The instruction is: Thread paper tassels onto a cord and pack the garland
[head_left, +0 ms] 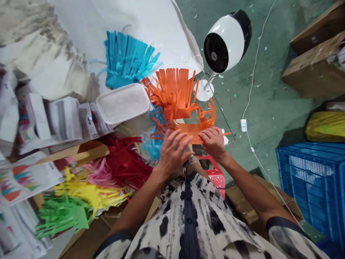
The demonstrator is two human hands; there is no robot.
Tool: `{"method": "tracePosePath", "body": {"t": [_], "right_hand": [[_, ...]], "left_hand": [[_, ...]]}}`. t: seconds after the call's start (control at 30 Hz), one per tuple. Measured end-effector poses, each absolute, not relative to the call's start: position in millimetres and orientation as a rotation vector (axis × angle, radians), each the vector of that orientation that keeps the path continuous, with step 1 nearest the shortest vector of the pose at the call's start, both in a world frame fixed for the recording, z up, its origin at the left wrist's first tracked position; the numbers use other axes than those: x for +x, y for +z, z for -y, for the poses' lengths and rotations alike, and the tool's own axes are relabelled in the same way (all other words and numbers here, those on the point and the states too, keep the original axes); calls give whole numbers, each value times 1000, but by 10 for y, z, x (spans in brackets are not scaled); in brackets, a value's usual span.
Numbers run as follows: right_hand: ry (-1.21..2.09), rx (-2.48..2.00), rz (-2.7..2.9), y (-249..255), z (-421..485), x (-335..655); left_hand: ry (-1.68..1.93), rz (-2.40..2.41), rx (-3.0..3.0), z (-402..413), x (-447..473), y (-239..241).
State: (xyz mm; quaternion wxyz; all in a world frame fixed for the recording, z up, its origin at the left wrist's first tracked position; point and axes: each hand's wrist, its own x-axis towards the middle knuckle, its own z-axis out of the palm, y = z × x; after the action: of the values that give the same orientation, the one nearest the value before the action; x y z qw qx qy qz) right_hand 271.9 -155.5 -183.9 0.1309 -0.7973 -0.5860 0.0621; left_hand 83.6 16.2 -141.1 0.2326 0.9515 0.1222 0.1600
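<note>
L hand (175, 148) spread on orange strip (191, 129), R hand (214, 142) at edge, grip unclear; uneven pull may tangle adj. fringe (176, 88)

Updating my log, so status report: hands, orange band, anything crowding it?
Left hand open, right hand opposite, both at orange band. Band's middle uncovered. Orange fringe close beyond.
</note>
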Motion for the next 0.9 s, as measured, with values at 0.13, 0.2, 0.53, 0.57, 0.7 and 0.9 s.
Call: {"method": "tracePosePath", "body": {"t": [0.13, 0.2, 0.53, 0.57, 0.7, 0.9], "right_hand": [[184, -2310, 1713, -1825, 1566, 2681], [191, -2317, 1714, -1826, 1572, 2635], [496, -2317, 1508, -1760, 1484, 2717], [536, -2336, 1450, -1752, 1451, 2739], [573, -2490, 1224, -1781, 1310, 2742], [439, -2685, 1166, -1839, 1173, 2662]], "left_hand": [[123, -137, 2650, -56, 1087, -1863], [1, -132, 2683, -98, 1117, -1965], [-76, -472, 2422, -335, 985, -1803], [-50, -558, 2389, -351, 974, -1811], [27, -779, 2339, -344, 987, -1849], [20, -992, 2424, -218, 1094, -1836]]}}
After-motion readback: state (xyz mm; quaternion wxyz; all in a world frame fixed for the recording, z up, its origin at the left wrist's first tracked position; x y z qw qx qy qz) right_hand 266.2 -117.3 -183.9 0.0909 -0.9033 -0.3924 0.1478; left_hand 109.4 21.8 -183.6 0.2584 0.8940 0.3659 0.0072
